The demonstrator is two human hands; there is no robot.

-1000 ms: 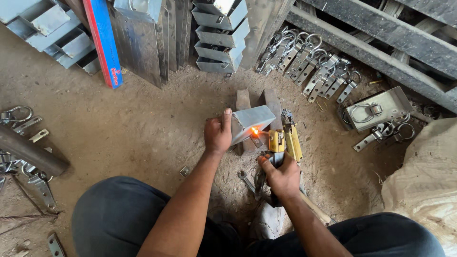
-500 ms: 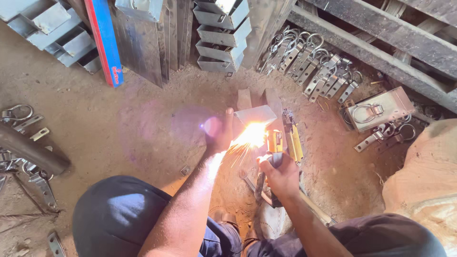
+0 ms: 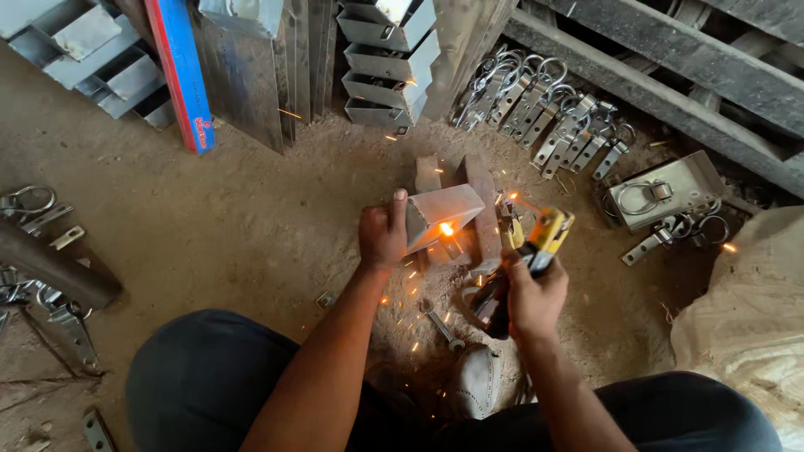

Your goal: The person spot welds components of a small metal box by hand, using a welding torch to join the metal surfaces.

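Observation:
My left hand (image 3: 383, 236) grips the left end of a small grey metal box piece (image 3: 444, 211) that rests on metal blocks (image 3: 479, 201) on the dirt floor. A glowing orange spot (image 3: 446, 228) sits on the piece's near lower edge, and sparks lie scattered on the ground below it. My right hand (image 3: 533, 297) is closed around a yellow and black welding electrode holder (image 3: 544, 235), lifted a little to the right of the glowing spot.
Stacked grey metal boxes (image 3: 387, 50) and sheet panels (image 3: 243, 75) stand at the back. A row of metal brackets with rings (image 3: 544, 113) lies at the back right, more brackets (image 3: 33, 209) at the left. A sack (image 3: 745, 326) sits at the right.
The bright welding flare of half a second ago has died to a small glow and loose sparks. My right hand has drawn the holder back to the right, away from the piece.

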